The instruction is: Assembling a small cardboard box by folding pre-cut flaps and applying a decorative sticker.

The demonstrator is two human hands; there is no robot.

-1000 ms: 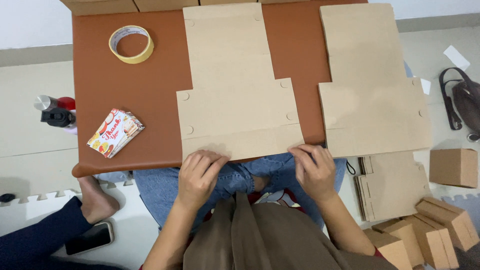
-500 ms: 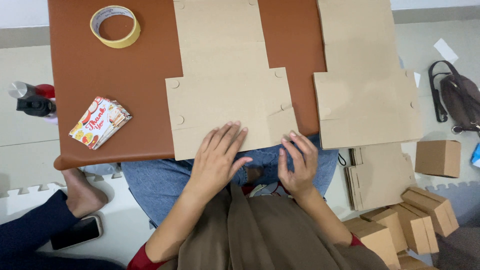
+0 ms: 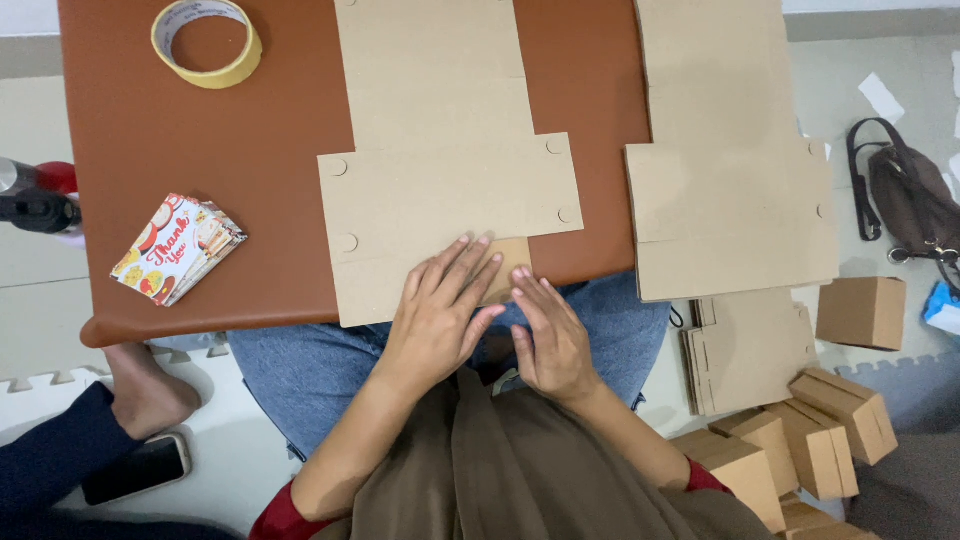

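We press our left hand point(image 3: 440, 310) flat, fingers spread, on the flat cardboard box blank point(image 3: 445, 170) that overhangs the near edge of the brown table point(image 3: 150, 150). Our right hand point(image 3: 550, 335), fingers together and open, touches the blank's folded flap point(image 3: 510, 265) at that edge, gripping nothing. A tape roll point(image 3: 206, 42) lies at the far left corner.

**Card, leather-look top and glossy paper**

The flat box blank point(image 3: 440, 190) under the left hand point(image 3: 440, 310) is matt brown cardboard, smooth, with crisp scored folds. At its 3 o'clock, a second blank point(image 3: 730, 200) shows the same dull finish. The table top point(image 3: 160, 170) looks like brown leather or vinyl, with a soft sheen. At 11 o'clock the tape roll point(image 3: 205, 40) is pale yellow paper tape. The cards point(image 3: 178, 248) at 9 o'clock are glossy printed paper. The jeans point(image 3: 300, 360) are blue denim cloth.
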